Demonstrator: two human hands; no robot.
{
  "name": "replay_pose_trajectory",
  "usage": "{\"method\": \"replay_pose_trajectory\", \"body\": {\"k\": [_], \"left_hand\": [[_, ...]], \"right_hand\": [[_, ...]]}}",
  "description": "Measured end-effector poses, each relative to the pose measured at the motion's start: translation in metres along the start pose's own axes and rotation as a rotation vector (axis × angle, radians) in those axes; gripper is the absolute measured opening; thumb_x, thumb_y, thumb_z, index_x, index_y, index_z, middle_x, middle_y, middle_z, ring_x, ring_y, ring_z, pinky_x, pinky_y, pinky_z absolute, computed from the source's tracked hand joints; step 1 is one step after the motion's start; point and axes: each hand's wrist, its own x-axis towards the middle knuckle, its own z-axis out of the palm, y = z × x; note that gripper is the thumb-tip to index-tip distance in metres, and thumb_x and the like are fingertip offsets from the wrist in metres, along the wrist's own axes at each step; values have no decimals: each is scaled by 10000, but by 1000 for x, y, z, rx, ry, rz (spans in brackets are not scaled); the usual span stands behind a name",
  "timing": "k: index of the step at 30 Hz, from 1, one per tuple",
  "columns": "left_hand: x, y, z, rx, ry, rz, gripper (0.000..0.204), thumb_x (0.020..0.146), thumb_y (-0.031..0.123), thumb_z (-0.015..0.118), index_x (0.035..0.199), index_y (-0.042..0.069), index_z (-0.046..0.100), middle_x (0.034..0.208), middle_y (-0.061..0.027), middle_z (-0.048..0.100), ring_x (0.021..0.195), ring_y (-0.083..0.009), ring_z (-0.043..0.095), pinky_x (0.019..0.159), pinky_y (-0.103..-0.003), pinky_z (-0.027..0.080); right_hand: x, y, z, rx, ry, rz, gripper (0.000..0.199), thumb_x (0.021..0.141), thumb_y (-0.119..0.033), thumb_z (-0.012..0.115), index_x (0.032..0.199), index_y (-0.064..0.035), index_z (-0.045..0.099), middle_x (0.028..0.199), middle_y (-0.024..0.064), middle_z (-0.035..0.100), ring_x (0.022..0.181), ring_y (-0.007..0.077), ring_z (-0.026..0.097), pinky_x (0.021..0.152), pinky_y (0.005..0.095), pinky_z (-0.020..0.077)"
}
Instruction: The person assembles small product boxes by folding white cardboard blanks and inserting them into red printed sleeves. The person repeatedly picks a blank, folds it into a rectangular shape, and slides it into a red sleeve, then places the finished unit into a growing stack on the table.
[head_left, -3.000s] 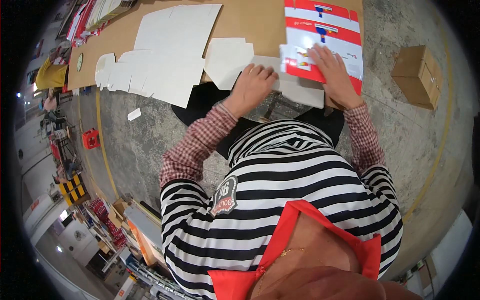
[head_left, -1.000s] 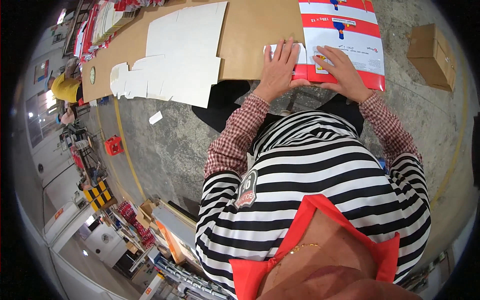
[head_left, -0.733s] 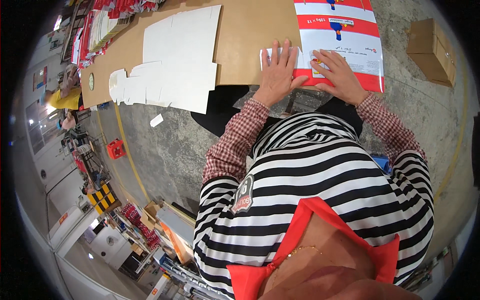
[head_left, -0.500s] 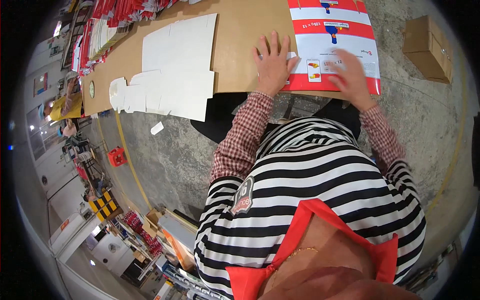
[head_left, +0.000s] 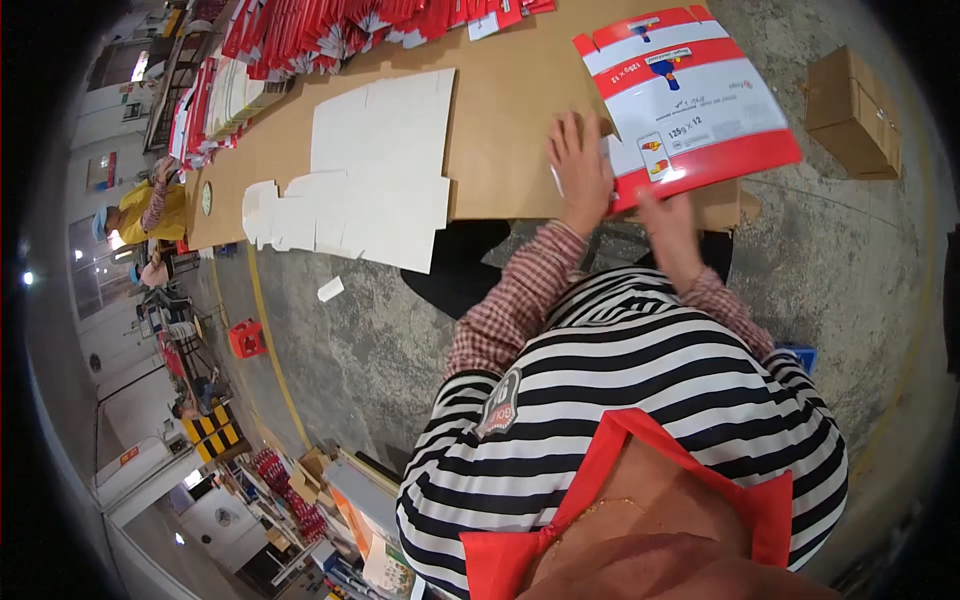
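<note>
A red and white printed carton blank (head_left: 715, 115) lies at the right end of the brown table, turned askew, its near edge seeming raised. My left hand (head_left: 583, 175) is beside the blank's left edge, palm down, with its fingers stretched out. At the near edge of the blank is my right hand (head_left: 672, 235), smeared by motion; whether its fingers grip the card cannot be made out. Plain white card sheets (head_left: 380, 165) with cut slots lie to the left of my hands and overhang the table's near edge.
Red and white folded cartons (head_left: 330, 35) are heaped along the table's far left. A brown box (head_left: 852, 112) stands on the floor to the right. A red crate (head_left: 247, 338) sits on the floor at left. Farther left is a person in yellow (head_left: 160, 215).
The carton blank has turned askew and its right side now reaches past the table. My right hand has moved from over the printed face to the near edge. My left hand stays by the left edge.
</note>
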Motion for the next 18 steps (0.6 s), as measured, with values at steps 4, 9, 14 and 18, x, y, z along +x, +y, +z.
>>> {"method": "replay_pose_trajectory", "body": {"k": [4,9,14,18], "left_hand": [[-7,14,-1,-392,220,-59,471,957,84,464,1416,-6,406,1504,-281,303,1412,-462,238,1164,-497,202],[-23,20,-26,-565,43,-244,365,915,85,625,1243,-36,521,1273,-202,524,1106,-272,545,925,-369,458],[-11,11,-42,-935,-135,-393,254,870,110,723,1065,-18,623,951,-55,664,838,-110,608,749,-252,492],[-2,10,-52,-1107,-221,-521,173,869,94,721,1007,5,668,885,-25,687,770,-60,611,705,-224,487]], "right_hand": [[23,-3,12,-217,-196,-58,516,946,-48,610,1408,1,387,1301,79,551,1165,150,538,1009,310,428],[38,-31,-15,-181,-379,41,547,955,-58,606,1436,-5,351,1374,99,522,1252,163,507,1068,332,403],[36,-27,-21,-180,-482,66,545,963,-97,619,1432,-8,355,1376,93,524,1265,162,498,1083,345,387],[34,-23,-21,-189,-493,48,541,968,-113,618,1430,-10,356,1361,91,532,1244,160,516,1054,337,418]]}}
